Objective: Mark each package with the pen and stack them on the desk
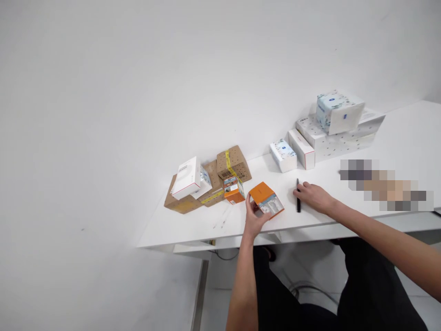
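Observation:
My left hand (255, 217) grips a small orange box (266, 198) with a pale printed side, resting on the white table (193, 223) near its front edge. To the right, my right hand (313, 196) lies on the table with its fingers on a black pen (298, 201) that lies flat. Just left of the orange box stands a smaller orange and blue box (234, 189).
Brown cardboard boxes with yellow tape (233, 164) and a white box (187, 178) are piled at the table's left end. White and floral boxes (336, 120) are stacked at the back right, with two small boxes (292, 152) beside them. The wall is close behind.

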The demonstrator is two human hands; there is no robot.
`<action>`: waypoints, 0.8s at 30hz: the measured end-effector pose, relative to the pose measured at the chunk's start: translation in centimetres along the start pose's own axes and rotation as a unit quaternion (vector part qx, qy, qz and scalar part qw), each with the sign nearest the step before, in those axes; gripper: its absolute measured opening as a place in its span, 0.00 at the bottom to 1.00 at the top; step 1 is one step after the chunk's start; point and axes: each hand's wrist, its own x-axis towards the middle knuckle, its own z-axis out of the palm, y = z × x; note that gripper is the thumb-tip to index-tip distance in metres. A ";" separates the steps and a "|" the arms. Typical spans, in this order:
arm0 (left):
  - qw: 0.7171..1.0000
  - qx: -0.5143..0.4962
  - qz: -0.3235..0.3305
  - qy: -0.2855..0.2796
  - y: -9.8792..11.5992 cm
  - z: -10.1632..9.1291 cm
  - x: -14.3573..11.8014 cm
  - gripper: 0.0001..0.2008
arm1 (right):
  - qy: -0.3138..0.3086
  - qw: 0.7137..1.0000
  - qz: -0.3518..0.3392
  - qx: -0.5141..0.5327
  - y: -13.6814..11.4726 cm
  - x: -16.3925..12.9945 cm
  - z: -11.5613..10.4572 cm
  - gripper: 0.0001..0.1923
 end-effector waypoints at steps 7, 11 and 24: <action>0.998 -0.013 -0.052 0.019 1.5 1.1 -0.3 0.38 | 0.189 0.929 0.197 0.248 -0.4 -3.2 0.7 0.04; 0.993 0.087 -0.080 0.023 2.4 1.4 -0.6 0.29 | 0.347 0.675 0.393 0.519 -2.1 -3.6 0.5 0.09; 0.846 0.320 0.393 0.166 1.7 5.0 -2.8 0.14 | 0.320 0.573 0.316 0.685 -7.1 2.0 -6.1 0.08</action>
